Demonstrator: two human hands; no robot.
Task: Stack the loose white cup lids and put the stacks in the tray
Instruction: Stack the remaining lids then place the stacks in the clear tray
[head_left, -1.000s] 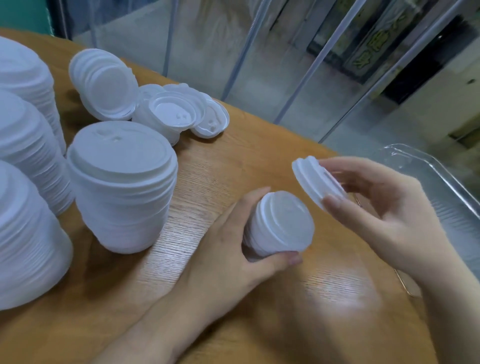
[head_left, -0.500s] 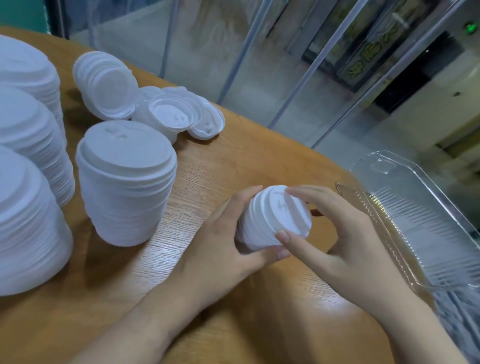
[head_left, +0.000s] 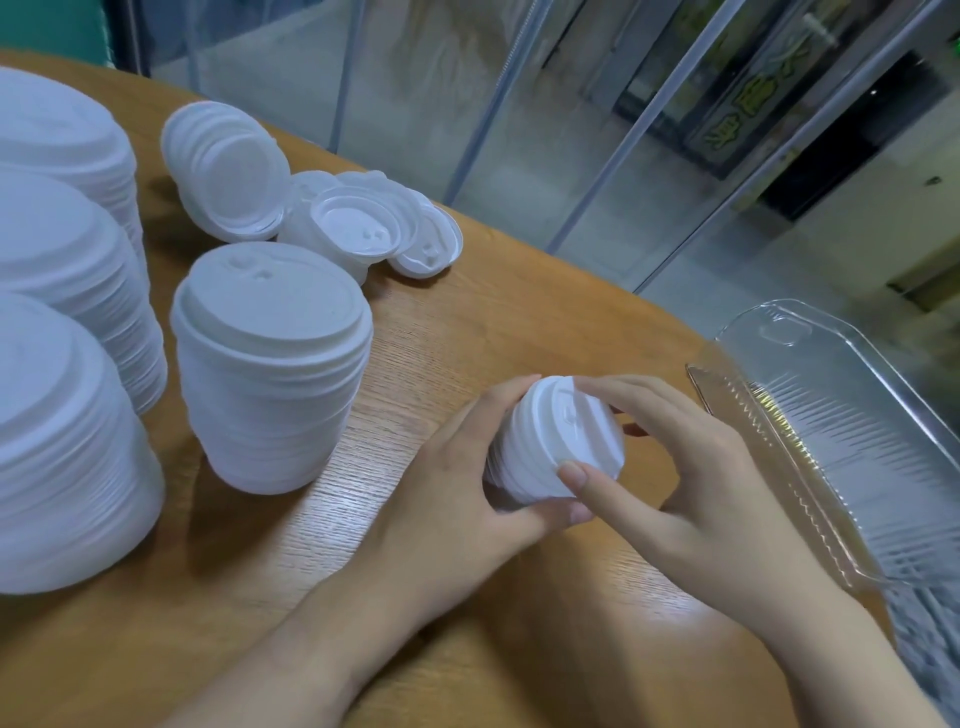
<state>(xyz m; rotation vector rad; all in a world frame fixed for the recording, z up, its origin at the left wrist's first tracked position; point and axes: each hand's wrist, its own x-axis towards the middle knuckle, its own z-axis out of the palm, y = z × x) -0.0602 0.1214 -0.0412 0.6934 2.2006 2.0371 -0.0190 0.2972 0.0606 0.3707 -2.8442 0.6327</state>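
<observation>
Left hand (head_left: 457, 499) gripping short white ribbed lid stack (head_left: 558, 447), right hand (head_left: 691, 488) pinching top

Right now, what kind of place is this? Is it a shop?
Probably a drinks shop or packing spot, though I can't be sure. Tall stacks of lids crowd a wooden table, a clear tray waits at its edge, and a glass wall stands behind.
</observation>
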